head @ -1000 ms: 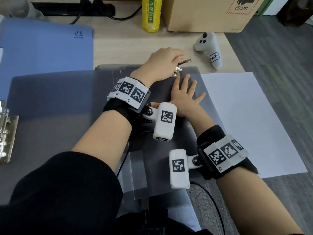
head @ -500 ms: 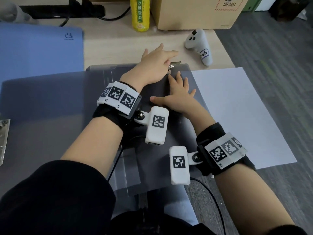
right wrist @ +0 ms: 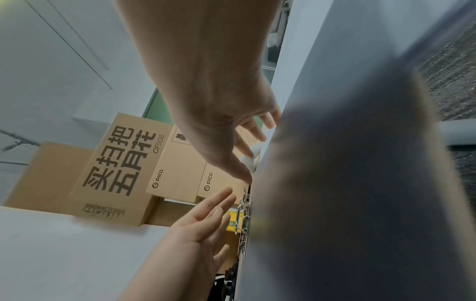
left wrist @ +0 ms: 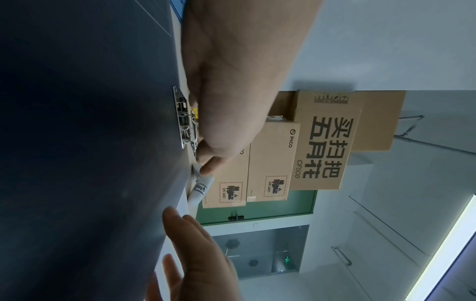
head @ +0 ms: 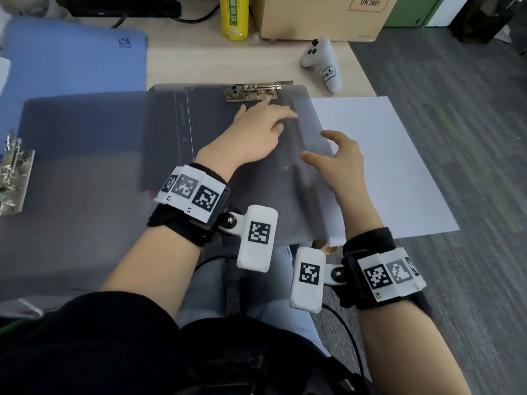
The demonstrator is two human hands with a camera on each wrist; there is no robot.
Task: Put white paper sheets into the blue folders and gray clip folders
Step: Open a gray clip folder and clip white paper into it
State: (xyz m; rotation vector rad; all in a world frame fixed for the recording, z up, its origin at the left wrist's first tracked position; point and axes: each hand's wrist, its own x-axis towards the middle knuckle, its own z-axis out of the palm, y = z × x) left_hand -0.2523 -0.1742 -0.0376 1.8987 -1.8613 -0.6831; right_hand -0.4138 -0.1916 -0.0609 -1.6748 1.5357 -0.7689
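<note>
Gray clip folder (head: 228,155) lies open on the tabletop (head: 199,67), metal clip (head: 252,92) at its far edge. White paper sheet (head: 385,166) lies flat just right of the folder, partly under the folder's right edge, long axis running away from the person. Left hand (head: 256,132) is over the folder, fingers straight, holding nothing, fingertips just short of the clip. Right hand (head: 339,161) hovers at the folder's right edge, fingers relaxed, empty. Right hand is nearer the sheet, so it likely picks it up. Blue folder (head: 71,61) sits far-left of the gray one.

Black sleeve (head: 71,346), black wrist straps (head: 182,226), white marker-tagged bands (head: 392,273), black cable (head: 343,332)
</note>
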